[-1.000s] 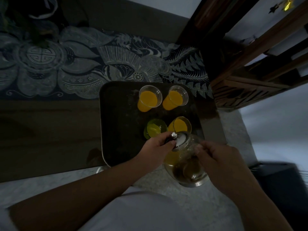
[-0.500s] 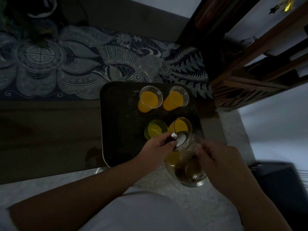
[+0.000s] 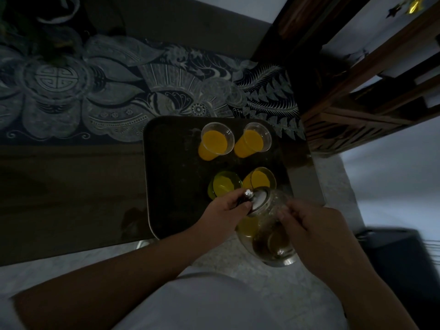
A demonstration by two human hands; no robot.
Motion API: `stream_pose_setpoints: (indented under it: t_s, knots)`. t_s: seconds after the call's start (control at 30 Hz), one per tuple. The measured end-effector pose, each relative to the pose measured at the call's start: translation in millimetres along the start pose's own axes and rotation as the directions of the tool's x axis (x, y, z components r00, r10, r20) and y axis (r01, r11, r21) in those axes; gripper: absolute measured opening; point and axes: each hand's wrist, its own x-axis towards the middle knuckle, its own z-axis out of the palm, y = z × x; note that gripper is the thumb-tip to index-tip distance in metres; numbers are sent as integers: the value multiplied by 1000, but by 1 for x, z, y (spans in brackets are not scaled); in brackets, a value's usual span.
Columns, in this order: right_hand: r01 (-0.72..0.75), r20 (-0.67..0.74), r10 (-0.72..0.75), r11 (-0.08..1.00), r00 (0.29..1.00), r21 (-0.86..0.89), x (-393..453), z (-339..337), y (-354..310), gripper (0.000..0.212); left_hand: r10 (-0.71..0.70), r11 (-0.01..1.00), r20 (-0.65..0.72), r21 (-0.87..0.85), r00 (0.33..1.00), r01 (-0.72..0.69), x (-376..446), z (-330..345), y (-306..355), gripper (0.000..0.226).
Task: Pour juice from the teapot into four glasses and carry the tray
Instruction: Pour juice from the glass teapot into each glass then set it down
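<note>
A dark tray [image 3: 171,177] lies on the table and carries several glasses. Two clear glasses [image 3: 215,141] [image 3: 253,142] at the far side hold orange juice. A green glass [image 3: 223,184] and a yellowish glass [image 3: 259,178] stand nearer, both with juice. The glass teapot [image 3: 266,232] is tipped forward over the near right glass, a little juice left inside. My left hand [image 3: 226,210] pinches the knob of its lid [image 3: 258,201]. My right hand [image 3: 316,232] grips the teapot's handle side; the handle itself is hidden.
A patterned dark cloth [image 3: 107,91] covers the far part of the table. A dark wooden shelf [image 3: 357,91] stands at the right. A black object [image 3: 400,258] sits low at the right, and pale floor [image 3: 392,182] shows beyond the table's edge.
Hardly anything has moved: the teapot stays tipped over the near right glass with both hands on it.
</note>
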Motion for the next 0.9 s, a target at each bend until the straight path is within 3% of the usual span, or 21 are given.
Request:
stream_pose_setpoints:
  t_s: [0.6,0.9]
  knots:
    - [-18,-9,18,998,1000,-56,-8,-4,-16,33,8,994,61,-114,998,-1,-6,-1,5,32]
    - [-12,-45,10,999,999,-44,-13,-2,-14,25,14,996,83,-88,996,-7,-8,1,7,33]
